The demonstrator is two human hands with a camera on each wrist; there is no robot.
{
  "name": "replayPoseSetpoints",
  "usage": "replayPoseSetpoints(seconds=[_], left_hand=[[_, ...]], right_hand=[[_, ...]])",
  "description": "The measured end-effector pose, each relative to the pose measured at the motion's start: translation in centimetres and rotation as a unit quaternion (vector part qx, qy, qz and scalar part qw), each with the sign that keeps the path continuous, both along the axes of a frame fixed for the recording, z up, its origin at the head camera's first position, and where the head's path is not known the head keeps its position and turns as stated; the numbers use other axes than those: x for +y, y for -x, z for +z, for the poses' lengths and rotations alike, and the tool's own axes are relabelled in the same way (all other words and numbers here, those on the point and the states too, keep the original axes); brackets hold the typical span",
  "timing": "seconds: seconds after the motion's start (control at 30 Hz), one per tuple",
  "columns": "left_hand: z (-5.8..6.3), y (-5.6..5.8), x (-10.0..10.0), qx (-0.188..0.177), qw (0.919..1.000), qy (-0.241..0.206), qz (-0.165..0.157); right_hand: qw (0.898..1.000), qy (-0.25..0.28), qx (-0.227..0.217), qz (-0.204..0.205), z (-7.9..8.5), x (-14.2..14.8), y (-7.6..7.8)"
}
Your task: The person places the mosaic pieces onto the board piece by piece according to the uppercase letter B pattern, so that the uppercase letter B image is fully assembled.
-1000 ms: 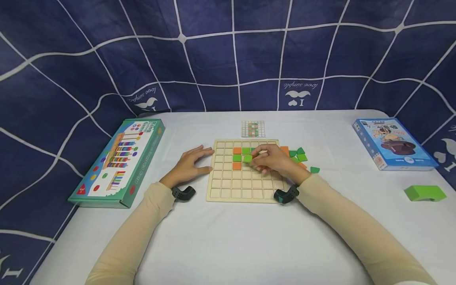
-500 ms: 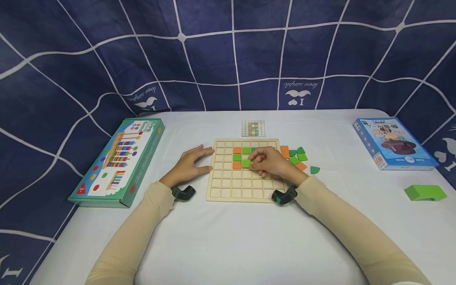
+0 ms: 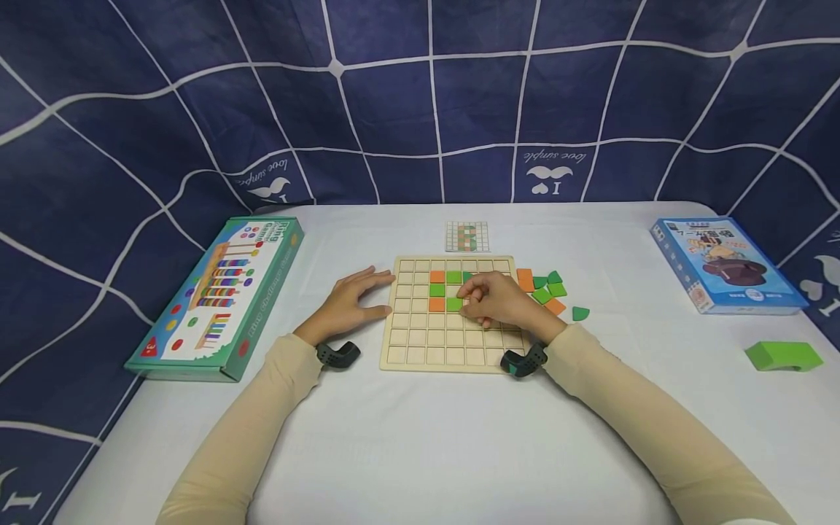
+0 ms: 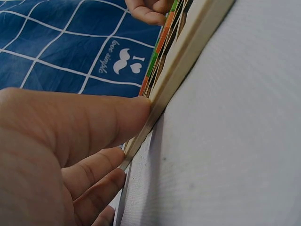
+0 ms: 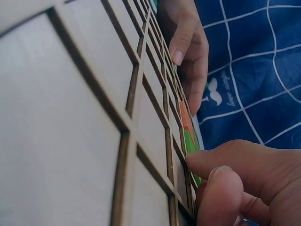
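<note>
In the head view a wooden grid board point(image 3: 408, 339) lies on the table with orange and green square tiles in some cells. My right hand point(image 3: 497, 297) is over the board, fingers curled, with thumb and index fingertips at the right edge of a light green square tile point(image 3: 453, 304). This tile lies in a cell beside an orange tile point(image 3: 436, 304). In the right wrist view the thumb point(image 5: 200, 160) overlaps the green tile point(image 5: 190, 141). My left hand point(image 3: 351, 305) rests at the board's left edge, fingers extended; its thumb point(image 4: 136, 117) touches the rim in the left wrist view.
Loose orange and green pieces point(image 3: 542, 295) lie right of the board, with a dark green one point(image 3: 580, 313) apart. A pattern card point(image 3: 467, 237) lies behind it. A green game box point(image 3: 216, 299) stands left; a blue box point(image 3: 728, 265) and green block point(image 3: 784, 356) are right.
The light green tile has moved slightly left and toward me, down from a tilt to lie in its cell. My right hand shifted a little with it; the left hand has stayed put.
</note>
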State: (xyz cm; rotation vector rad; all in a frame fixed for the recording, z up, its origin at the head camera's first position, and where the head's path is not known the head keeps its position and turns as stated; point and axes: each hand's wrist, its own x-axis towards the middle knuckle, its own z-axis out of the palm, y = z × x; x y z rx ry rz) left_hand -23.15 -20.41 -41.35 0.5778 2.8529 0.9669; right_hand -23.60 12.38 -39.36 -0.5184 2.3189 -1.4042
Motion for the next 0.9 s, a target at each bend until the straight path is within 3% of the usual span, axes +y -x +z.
replayPoseSetpoints(seconds=[0.33,0.6,0.9], left_hand=[[0.1,-0.1,0.0,-0.004,1.0,0.0,0.002],[0.2,-0.2,0.1,-0.006,1.0,-0.001,0.004],[0.1,-0.1,0.1,-0.003,1.0,0.0,0.001]], right_hand=[[0.999,0.03,-0.023,-0.002,0.2,-0.1,0.0],[0.991,0.095,-0.094,0.007,1.1,1.1,0.1],[0.993,0.1,-0.066,-0.01,2.1,5.3,0.2]])
